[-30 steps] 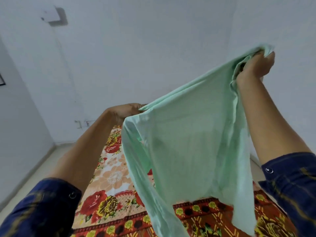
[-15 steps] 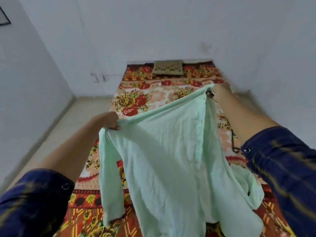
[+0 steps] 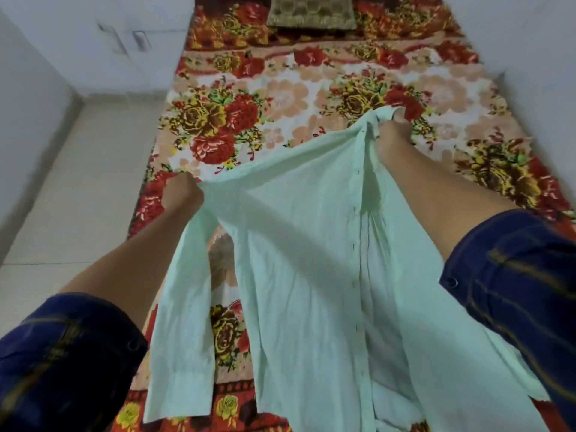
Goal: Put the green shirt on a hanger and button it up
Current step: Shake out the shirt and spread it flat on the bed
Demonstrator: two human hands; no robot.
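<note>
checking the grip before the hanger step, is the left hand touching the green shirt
Touching. The head view shows the left hand closed on a bunched top corner of the green shirt, with cloth pulling taut from the fist.

Both hands [image 3: 182, 194] lowered green shirt [image 3: 311, 260] toward bed [image 3: 280, 98].

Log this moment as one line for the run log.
left hand grips shirt shoulder | right hand grips collar end | green shirt spread above floral bed | hanger: unseen | placket unbuttoned
</note>
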